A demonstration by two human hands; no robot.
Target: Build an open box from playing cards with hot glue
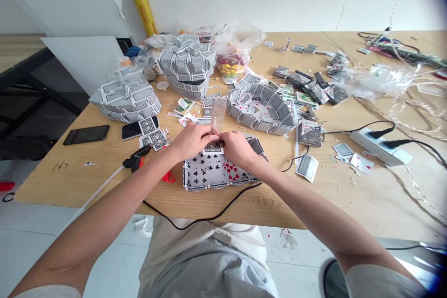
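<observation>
My left hand [191, 141] is closed on a clear plastic ruler [218, 114], its thumb and fingers pressed at the ruler's near end. Under the fingertips lies a patterned playing card [213, 150], back side up. My right hand [238, 150] is closed against the left one, and a small dark bit shows at its fingertips; what it holds is hidden. Below both hands sits a shallow box made of playing cards [200, 167], with clubs and hearts facing up inside. Left of the box lies a glue gun [137, 160] with an orange trigger.
A heart-shaped card box [282, 123] stands open behind my right hand. Two lidded card boxes stand at the back left. Phones [86, 134] lie at the left. Card packs [309, 133], a power strip [380, 146] and a black cable [213, 217] are around.
</observation>
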